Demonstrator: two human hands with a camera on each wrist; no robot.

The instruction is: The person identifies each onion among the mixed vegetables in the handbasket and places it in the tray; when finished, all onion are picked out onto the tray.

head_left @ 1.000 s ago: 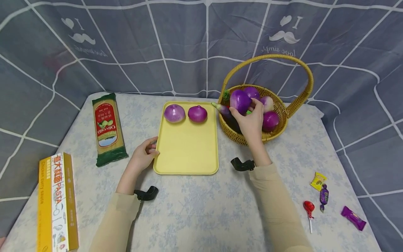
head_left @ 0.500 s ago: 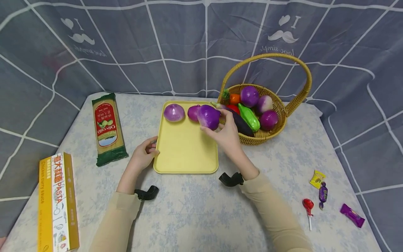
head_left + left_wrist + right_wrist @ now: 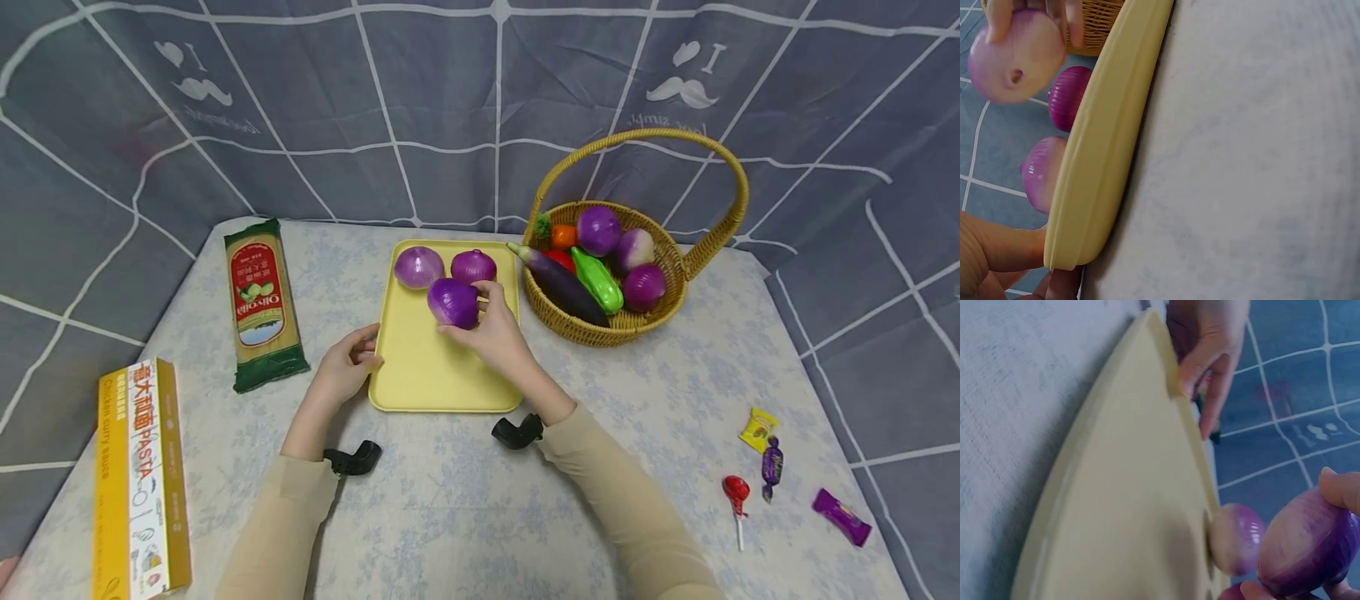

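A purple onion (image 3: pixel 453 303) is pinched between the thumb and fingers of my right hand (image 3: pixel 498 332), over the yellow tray (image 3: pixel 442 375). In the right wrist view this onion (image 3: pixel 1310 544) shows a pale, whitish-purple side. Two other onions lie along the tray's far end: a lighter purple onion (image 3: pixel 419 267) at left and a magenta onion (image 3: pixel 473 266) beside it. My left hand (image 3: pixel 345 367) holds the tray's left rim, thumb at the edge and fingers outside it, as the left wrist view also shows with the thumb (image 3: pixel 1016 247).
Right of the tray stands a wicker basket (image 3: pixel 570 331) with an eggplant (image 3: pixel 562 287), a green vegetable (image 3: pixel 597 282) and several round vegetables. A green-ended pasta packet (image 3: pixel 262 300) and a yellow pasta box (image 3: pixel 142 475) lie left. Wrapped candies and a red lollipop (image 3: pixel 736 492) lie right.
My right hand has lifted the purple onion out of the basket and carried it left over the tray, then nearer to me and lower. The left hand has stayed on the rim.
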